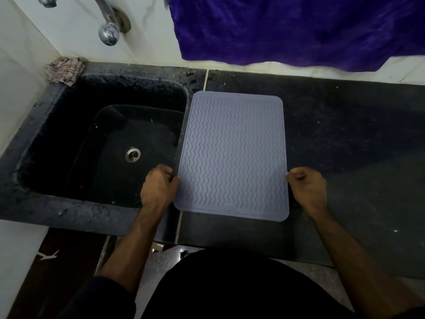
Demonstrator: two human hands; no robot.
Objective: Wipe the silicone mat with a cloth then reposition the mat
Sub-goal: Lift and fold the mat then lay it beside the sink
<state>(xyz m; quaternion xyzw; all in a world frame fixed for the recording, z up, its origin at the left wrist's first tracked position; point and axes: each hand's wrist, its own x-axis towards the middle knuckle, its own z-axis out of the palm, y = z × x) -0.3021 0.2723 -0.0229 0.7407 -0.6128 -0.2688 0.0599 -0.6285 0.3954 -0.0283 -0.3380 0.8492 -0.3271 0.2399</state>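
A grey silicone mat (232, 155) with wavy ridges lies flat on the dark stone counter (345, 139), its left edge at the rim of the sink. My left hand (158, 187) pinches the mat's left edge near the front corner. My right hand (308, 187) grips the mat's right edge at about the same height, fingers curled. A checked cloth (64, 71) lies bunched at the sink's back left corner, away from both hands.
A black sink (110, 143) with a metal drain (132, 154) sits left of the mat. A chrome tap (108, 31) hangs over its back. A purple cloth (299, 31) drapes down the wall behind the counter.
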